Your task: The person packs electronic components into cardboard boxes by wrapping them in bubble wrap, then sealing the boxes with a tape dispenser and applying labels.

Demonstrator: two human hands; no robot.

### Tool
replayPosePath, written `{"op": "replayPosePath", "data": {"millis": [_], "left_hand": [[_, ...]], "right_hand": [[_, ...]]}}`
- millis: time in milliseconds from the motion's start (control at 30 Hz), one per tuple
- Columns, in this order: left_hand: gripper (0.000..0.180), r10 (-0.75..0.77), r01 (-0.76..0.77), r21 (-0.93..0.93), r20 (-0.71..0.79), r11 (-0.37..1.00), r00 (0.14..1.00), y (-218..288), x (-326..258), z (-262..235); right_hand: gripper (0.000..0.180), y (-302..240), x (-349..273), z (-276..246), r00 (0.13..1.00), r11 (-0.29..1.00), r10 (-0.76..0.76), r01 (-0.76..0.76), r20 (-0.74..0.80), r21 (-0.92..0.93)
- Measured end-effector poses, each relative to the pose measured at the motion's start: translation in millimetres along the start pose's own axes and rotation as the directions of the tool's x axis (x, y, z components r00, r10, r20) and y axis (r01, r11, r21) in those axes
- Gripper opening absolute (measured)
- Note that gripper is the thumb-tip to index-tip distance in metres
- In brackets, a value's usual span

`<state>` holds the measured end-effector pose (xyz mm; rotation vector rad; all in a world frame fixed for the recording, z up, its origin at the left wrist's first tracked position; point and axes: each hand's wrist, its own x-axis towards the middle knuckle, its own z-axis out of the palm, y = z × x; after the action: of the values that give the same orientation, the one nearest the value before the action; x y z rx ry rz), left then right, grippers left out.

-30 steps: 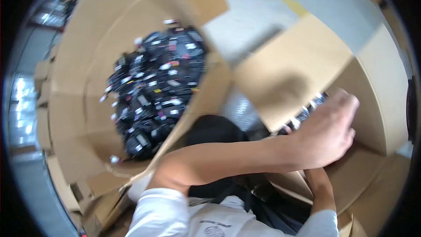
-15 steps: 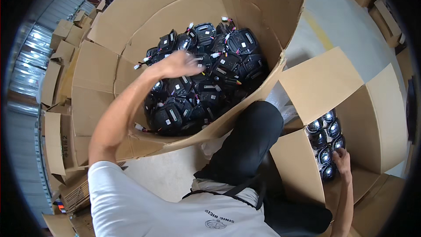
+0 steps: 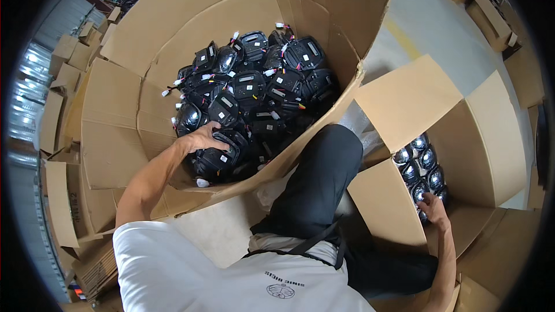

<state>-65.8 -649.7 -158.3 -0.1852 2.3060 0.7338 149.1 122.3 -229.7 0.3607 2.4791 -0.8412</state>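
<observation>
Presently both hands work in two cartons of black lamp units.
Right hand (image 3: 432, 205), fingers spread, rests flat on the glossy round-lensed lamps (image 3: 421, 167) stacked in the small carton (image 3: 480, 144) at the right, gripping nothing. Left hand (image 3: 202, 137) curls over one black lamp housing (image 3: 218, 159) at the near edge of the heap (image 3: 254, 89) inside the large corrugated carton (image 3: 173, 40); whether it grips fully cannot be told. Dark-trousered knee (image 3: 324, 173) stands between the cartons. Flat cardboard (image 3: 63, 110) lies beyond, left.
</observation>
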Motion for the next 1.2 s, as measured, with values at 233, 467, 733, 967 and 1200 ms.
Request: {"op": "replayPosePath", "data": {"millis": [233,467,733,967,1200], "left_hand": [[0.067,0.004,0.005,-0.226,0.042,0.974,0.999,9.6,-18.2,-9.0],[0.040,0.369,-0.425,-0.576,-0.219,0.699,0.903,135.2,-72.7,-83.0],[0.049,0.887,-0.484,-0.875,-0.209,0.018,0.412,317.6,-84.1,-6.1],[0.036,0.954,0.420,-0.857,0.278,0.298,-0.111,459.3,-66.1,131.0],[0.036,0.858,-0.139,-0.910,0.305,0.391,0.414,494.3,-12.2,186.8]], "right_hand": [[0.043,-13.4,0.2,-6.1,0.999,0.997,-0.036,0.036,-0.012,-0.065],[0.035,-115.9,-16.1,-48.0,0.943,0.948,-0.227,0.271,-0.244,0.168],[0.061,-297.9,-23.1,-58.0,0.684,0.215,-0.558,0.667,-0.470,0.714],[0.062,-289.5,-0.1,-121.7,0.653,-0.583,-0.381,0.379,-0.654,0.718],[0.059,-165.3,-67.4,-204.7,0.461,0.672,-0.073,0.678,-0.884,0.298]]}}
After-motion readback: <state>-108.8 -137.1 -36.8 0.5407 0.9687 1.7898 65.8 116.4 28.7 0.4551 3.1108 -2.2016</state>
